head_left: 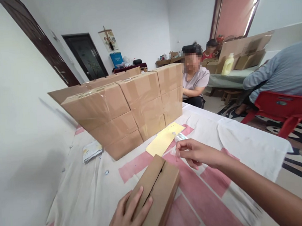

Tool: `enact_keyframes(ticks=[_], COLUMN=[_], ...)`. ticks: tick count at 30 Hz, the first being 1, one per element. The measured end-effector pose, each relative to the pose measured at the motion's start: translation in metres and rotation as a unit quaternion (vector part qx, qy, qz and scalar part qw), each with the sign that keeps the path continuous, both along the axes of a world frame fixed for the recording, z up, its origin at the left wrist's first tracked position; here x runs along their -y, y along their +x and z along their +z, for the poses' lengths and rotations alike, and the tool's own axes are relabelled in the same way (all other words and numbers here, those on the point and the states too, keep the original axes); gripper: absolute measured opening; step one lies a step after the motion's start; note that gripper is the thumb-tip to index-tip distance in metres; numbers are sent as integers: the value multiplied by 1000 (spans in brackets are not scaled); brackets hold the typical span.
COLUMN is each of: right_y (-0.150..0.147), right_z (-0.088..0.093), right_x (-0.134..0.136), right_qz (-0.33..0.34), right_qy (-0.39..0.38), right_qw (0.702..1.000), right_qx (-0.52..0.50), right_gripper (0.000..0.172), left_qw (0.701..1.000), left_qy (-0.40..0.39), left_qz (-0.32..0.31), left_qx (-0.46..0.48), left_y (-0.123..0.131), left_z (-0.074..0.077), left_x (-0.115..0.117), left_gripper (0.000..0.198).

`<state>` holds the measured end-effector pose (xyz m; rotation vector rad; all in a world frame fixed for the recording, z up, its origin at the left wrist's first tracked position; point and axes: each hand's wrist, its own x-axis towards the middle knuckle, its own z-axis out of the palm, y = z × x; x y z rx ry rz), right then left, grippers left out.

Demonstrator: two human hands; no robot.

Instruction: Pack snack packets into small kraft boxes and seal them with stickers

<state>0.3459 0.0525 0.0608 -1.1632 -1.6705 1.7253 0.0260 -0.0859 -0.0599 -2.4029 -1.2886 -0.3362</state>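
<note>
My left hand point(128, 216) lies flat on the top flaps of a small brown cardboard box point(159, 191) at the near edge of the table, fingers stretched out. My right hand point(194, 153) hovers just beyond the box with its fingers curled in a pinch. What it pinches is too small to make out. Right beyond its fingertips lies a small white tube-like item point(180, 136) on a yellow sheet point(165, 138).
A stack of taped cardboard boxes point(130, 104) fills the middle of the table, which has a white and pink cloth point(226, 135). A small packet point(92, 150) lies at the left. A seated person point(195, 79) is behind the stack. Another person's back point(284, 70) is on a red chair point(283, 108) at the right.
</note>
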Motion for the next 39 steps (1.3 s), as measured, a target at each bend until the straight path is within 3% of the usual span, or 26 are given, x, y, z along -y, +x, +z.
enact_keyframes(ticks=[4,7,10,15,20,30,35,39], right_y=[-28,-49,-63,-72,-76,-79,-77,-75], right_z=[5,-3,-12,-19,-24,-12,-17,-18], right_x=[7,6,4,4,3,2,2,5], right_qz=[90,130,153,201,206,250,232,210], right_qy=[5,4,-14,-47,-73,-77,-97,-62], right_qw=[995,987,977,958,960,957,944,942], right_qx=[36,92,145,197,175,127,212,255], right_gripper=[5,10,12,5,3,5,5,3], left_qw=[995,988,984,982,981,979,980,981], left_qy=[42,35,29,7,-14,-16,-12,-18], left_qz=[85,123,132,136,130,132,130,128], left_qx=[32,91,117,134,144,152,151,146], left_y=[58,103,122,117,115,116,116,116], left_z=[-5,-5,-2,2,6,6,6,9], left_x=[13,21,22,23,25,24,24,24], left_gripper=[89,104,107,101,98,100,99,95])
